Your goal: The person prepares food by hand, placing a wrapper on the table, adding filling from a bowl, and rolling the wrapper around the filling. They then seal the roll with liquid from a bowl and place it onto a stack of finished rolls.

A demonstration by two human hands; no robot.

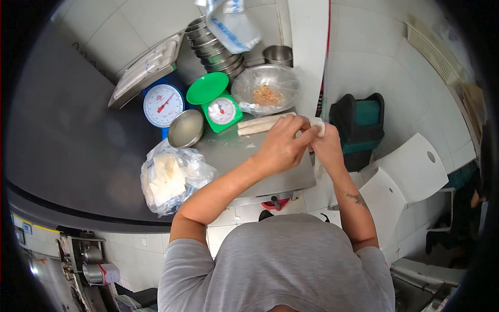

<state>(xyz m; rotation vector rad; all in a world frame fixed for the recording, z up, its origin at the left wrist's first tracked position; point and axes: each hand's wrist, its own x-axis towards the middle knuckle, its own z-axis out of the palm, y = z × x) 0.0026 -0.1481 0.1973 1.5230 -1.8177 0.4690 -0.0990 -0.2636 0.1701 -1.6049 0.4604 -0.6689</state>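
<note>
Both hands meet over the right end of the steel counter (pixel 244 156). My left hand (pixel 283 143) and my right hand (pixel 327 148) pinch a small white piece of dough or wrapper (pixel 318 126) between the fingertips. Two finished pale rolls (pixel 262 124) lie on the counter just left of the hands. A plastic-lined metal bowl (pixel 244 91) behind them holds a brownish filling (pixel 267 95).
A green scale (pixel 218 104), a blue-and-white dial scale (pixel 163 104) and a small steel bowl (pixel 185 128) stand at the back. A plastic bag of white wrappers (pixel 169 179) lies at left. Stacked steel bowls (pixel 213 47) sit by the wall. A dark bin (pixel 358 127) stands on the floor at right.
</note>
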